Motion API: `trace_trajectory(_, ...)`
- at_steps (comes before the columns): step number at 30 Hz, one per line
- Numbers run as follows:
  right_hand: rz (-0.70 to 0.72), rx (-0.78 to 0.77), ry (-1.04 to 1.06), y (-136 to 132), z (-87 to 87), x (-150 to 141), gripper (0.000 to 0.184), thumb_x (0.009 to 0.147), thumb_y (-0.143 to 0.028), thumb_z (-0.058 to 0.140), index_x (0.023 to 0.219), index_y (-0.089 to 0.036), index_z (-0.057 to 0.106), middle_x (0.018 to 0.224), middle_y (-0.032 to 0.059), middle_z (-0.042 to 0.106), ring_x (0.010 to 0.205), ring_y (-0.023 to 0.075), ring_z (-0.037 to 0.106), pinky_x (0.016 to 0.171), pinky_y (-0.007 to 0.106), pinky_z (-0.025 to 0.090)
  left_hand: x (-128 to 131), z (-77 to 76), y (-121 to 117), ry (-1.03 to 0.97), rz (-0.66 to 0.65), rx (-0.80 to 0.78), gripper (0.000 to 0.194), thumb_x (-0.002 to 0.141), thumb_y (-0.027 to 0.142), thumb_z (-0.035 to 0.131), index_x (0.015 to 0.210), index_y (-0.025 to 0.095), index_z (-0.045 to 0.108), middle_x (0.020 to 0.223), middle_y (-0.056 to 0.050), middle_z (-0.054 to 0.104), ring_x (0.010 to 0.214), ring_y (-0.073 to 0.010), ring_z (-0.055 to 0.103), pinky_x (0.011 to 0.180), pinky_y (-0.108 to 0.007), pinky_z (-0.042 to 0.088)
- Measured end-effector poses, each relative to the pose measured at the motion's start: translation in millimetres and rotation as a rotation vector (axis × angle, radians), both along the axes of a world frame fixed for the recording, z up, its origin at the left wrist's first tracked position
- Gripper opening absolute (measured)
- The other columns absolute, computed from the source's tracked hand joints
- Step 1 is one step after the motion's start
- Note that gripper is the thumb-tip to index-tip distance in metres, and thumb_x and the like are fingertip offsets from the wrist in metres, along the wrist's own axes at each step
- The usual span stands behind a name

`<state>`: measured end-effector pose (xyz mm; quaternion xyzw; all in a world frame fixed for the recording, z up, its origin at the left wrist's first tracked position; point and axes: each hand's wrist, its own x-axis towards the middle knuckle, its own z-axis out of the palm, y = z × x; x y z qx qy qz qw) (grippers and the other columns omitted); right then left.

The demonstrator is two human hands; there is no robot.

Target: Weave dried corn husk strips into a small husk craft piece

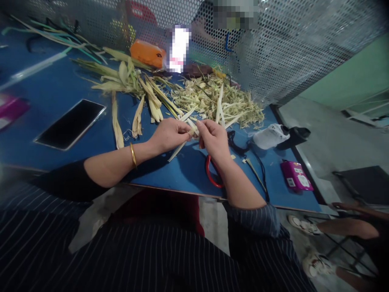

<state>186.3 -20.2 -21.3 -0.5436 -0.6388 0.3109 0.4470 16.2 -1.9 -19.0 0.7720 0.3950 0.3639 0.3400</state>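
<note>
Pale strips of corn husk [192, 125] crossing one another are pinched between both hands above the near part of the blue table. My left hand [170, 134], with a gold bangle at the wrist, closes thumb and finger on the strips from the left. From the other side my right hand [213, 136] grips them too, thumb on top. One strip end [176, 151] sticks out toward me below the left fingers, and longer ends [220, 104] rise beyond the right hand. Red-handled scissors [209, 172] lie partly under my right wrist.
Shredded husk [197, 95] is heaped at the back, with whole dried husks [126, 77] left of it. A phone [71, 125] lies on the blue table [170, 178]. White and black spools [270, 136] and a purple packet [296, 175] sit right. Another person's legs [349, 229] show lower right.
</note>
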Motion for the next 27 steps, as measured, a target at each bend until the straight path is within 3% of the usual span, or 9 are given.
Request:
trace_trajectory(2,0.012,0.008,-0.044,1.6,1.9,4.0,0.030,0.083,-0.044,0.062,0.068,-0.018,0.060,0.057,-0.0033,0.053,0.051,0.0090,0.045,0.052,0.025,0.035,-0.2,2.3,-1.1,0.058,-0.023,0.032,0.021,0.074,0.020,0.059,0.054,0.014,0.064,0.049,0.003,0.051,0.051,-0.0081,0.042,0.049,-0.022,0.027)
trace_trajectory(6,0.063,-0.063,0.018,3.1,5.2,7.8,0.021,0.074,-0.033,0.070,0.066,-0.017,0.060,0.057,-0.0041,0.050,0.053,0.0077,0.040,0.051,0.024,0.030,-1.2,4.4,-1.3,0.143,-0.084,0.003,0.023,0.073,0.021,0.058,0.052,0.015,0.065,0.045,0.003,0.047,0.048,-0.0083,0.039,0.048,-0.023,0.026)
trace_trajectory(11,0.047,-0.047,0.158,3.7,5.7,4.8,0.028,0.079,-0.039,0.067,0.066,-0.020,0.050,0.052,-0.0067,0.045,0.045,0.0063,0.036,0.046,0.023,0.029,-2.3,5.0,-1.3,0.104,-0.206,-0.271,0.020,0.073,0.024,0.058,0.068,0.015,0.075,0.051,0.001,0.059,0.043,-0.0084,0.044,0.044,-0.020,0.033)
trace_trajectory(14,0.034,-0.015,0.246,4.9,4.0,4.0,0.031,0.084,-0.046,0.063,0.070,-0.022,0.048,0.053,-0.0064,0.049,0.043,0.0074,0.043,0.046,0.023,0.035,-2.5,4.6,-1.1,0.081,-0.316,-0.380,0.021,0.073,0.025,0.059,0.072,0.013,0.076,0.060,-0.002,0.066,0.044,-0.0080,0.047,0.043,-0.019,0.037)
trace_trajectory(18,0.011,0.054,0.349,6.4,2.1,4.6,0.032,0.088,-0.048,0.059,0.072,-0.023,0.046,0.057,-0.0052,0.053,0.046,0.0094,0.054,0.052,0.025,0.043,-4.9,5.6,1.0,0.046,-0.397,-0.406,0.021,0.077,0.026,0.060,0.071,0.013,0.075,0.065,-0.004,0.068,0.049,-0.0078,0.050,0.045,-0.017,0.039)
trace_trajectory(22,-0.039,0.078,0.359,8.2,2.1,5.0,0.035,0.088,-0.050,0.058,0.073,-0.022,0.045,0.060,-0.0059,0.053,0.048,0.0082,0.057,0.052,0.023,0.043,-7.5,6.5,2.7,-0.041,-0.411,-0.479,0.021,0.078,0.030,0.065,0.075,0.013,0.076,0.070,-0.006,0.068,0.053,-0.0088,0.053,0.051,-0.020,0.045)
trace_trajectory(27,-0.034,0.057,0.305,6.6,3.1,2.6,0.035,0.089,-0.053,0.056,0.076,-0.022,0.045,0.062,-0.0051,0.056,0.056,0.0092,0.062,0.057,0.023,0.047,-4.4,5.1,0.2,-0.136,-0.322,-0.591,0.024,0.075,0.037,0.073,0.070,0.014,0.075,0.061,-0.006,0.064,0.053,-0.0100,0.054,0.052,-0.021,0.047)
